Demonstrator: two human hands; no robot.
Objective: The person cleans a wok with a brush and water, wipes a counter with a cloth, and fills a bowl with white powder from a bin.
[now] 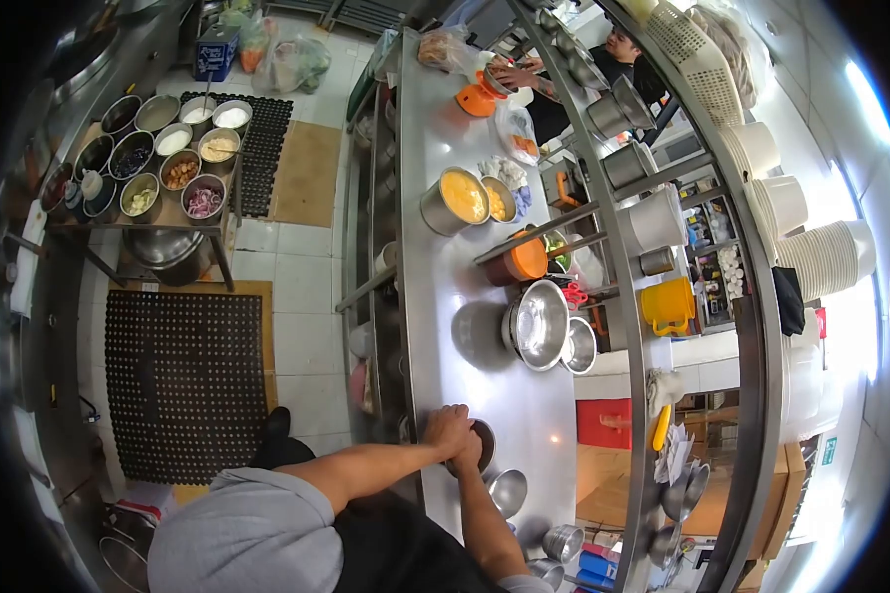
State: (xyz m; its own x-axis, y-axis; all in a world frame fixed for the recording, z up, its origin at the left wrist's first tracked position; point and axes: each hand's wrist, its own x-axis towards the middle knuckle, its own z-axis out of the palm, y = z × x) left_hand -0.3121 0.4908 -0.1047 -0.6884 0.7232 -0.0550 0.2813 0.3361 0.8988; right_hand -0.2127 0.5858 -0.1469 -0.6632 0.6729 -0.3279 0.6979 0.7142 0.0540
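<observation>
My left hand [449,429] is closed at the near left part of the steel counter, its fingers curled. My right hand [467,458] sits just below it, against the left side of a round metal bowl [487,445] with a dark inside. The two hands almost touch and cover part of the bowl. What their fingers hold is hidden. A smaller steel bowl [507,492] stands close to my right forearm.
Steel mixing bowls [541,324] stand farther along the counter [445,341]. Beyond are an orange-lidded container [527,259] and a pot of yellow food [462,196]. A shelf frame [613,287] runs along the right. At the far end, a co-worker's hands [512,77] hold a bowl over an orange device.
</observation>
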